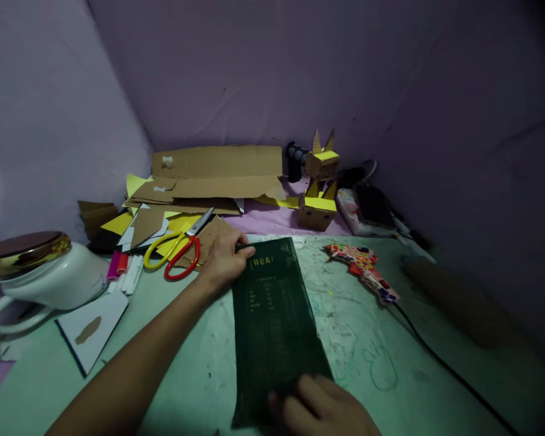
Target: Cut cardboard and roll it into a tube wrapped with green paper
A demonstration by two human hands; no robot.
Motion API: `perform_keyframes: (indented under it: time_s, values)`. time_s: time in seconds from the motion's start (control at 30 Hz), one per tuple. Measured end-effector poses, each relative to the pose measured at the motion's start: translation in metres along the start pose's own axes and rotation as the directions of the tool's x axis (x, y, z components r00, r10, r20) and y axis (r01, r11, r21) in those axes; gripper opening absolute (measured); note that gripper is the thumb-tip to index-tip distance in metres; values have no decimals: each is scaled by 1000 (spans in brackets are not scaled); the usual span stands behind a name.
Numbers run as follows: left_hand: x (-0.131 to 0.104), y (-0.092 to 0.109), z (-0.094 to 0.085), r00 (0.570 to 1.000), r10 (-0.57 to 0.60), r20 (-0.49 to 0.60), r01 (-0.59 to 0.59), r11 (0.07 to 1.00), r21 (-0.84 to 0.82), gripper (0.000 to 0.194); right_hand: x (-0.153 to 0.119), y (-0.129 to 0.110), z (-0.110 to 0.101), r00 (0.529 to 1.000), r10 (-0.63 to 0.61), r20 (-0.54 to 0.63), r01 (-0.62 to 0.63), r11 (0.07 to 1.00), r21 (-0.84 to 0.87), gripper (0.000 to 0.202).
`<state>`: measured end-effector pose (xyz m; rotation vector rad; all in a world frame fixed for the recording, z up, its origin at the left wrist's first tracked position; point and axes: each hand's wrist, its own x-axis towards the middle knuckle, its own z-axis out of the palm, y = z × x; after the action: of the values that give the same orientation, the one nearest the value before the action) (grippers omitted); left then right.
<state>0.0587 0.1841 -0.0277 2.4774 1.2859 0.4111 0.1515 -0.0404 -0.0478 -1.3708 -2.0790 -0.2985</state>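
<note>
A dark green printed card (279,309) lies lengthwise on the pale green tabletop (200,357), with gold lettering near its far end. My left hand (227,257) pinches the card's far left corner between thumb and fingers. Near the bottom edge, my right hand (320,409) is on the card's near end, its fingers curled and blurred; whether they grip the card cannot be made out. Scissors (177,245) with one yellow and one red handle lie just left of my left hand.
A patterned glue gun (363,269) with a black cord lies right. Brown cardboard (218,166) and two small cardboard boxes with ears (317,212) stand at the back. Markers (122,272), a white pot (57,278) and a white cut piece (95,330) are left.
</note>
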Motion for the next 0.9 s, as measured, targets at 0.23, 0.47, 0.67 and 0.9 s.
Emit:
perform_keyframes:
  time_s: [0.23, 0.47, 0.67, 0.9]
  values:
    - [-1, 6, 1, 964, 205, -167, -168, 962, 213, 15, -5, 20, -2, 998, -34, 56, 32, 999, 37, 43]
    - [-62, 38, 13, 651, 739, 173, -759, 637, 133, 35, -10, 19, 4, 992, -41, -117, 47, 998, 47, 38]
    - [-51, 44, 24, 711, 592, 381, -666, 741, 92, 61, -19, 14, 8, 989, -61, -137, 61, 998, -5, 39]
    - [10, 29, 30, 908, 401, 121, -419, 877, 234, 57, -23, 16, -3, 995, -76, -70, 79, 996, 34, 44]
